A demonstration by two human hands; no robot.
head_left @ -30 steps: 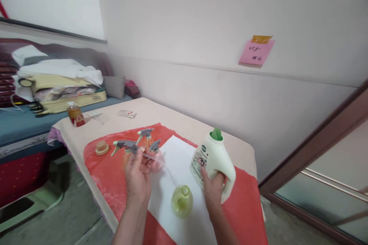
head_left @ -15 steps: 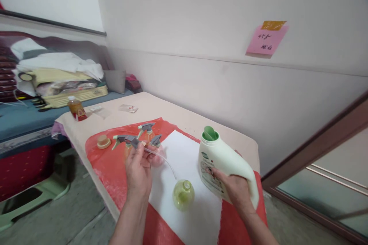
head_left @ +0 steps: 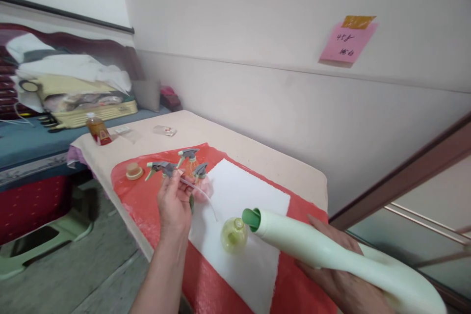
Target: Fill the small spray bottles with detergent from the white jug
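My left hand [head_left: 175, 201] is closed on a grey trigger spray head [head_left: 164, 168], whose thin clear tube [head_left: 206, 196] hangs toward the right. A large pale green detergent jug [head_left: 312, 240] lies tilted in my right hand [head_left: 342, 274], which grips it from below and behind. The jug's green spout [head_left: 251, 218] points left, right beside the neck of a round yellow-green bottle [head_left: 234, 238]. That bottle stands uncapped on a white sheet [head_left: 253, 270]. Whether liquid flows from the spout I cannot make out. Behind my left hand are a pink spray bottle [head_left: 202, 189] and an orange spray bottle [head_left: 191, 162].
A beige cap [head_left: 134, 171] lies on the red cloth [head_left: 147, 201]. Farther back are an amber bottle [head_left: 98, 130] and small clear packets [head_left: 164, 130]. A pink note [head_left: 348, 44] is taped to the wall. A red-covered stool [head_left: 37, 211] stands at left.
My right hand has tipped the jug from upright to nearly level, bringing its spout down to the round bottle's neck. The left hand with the spray head has barely shifted.
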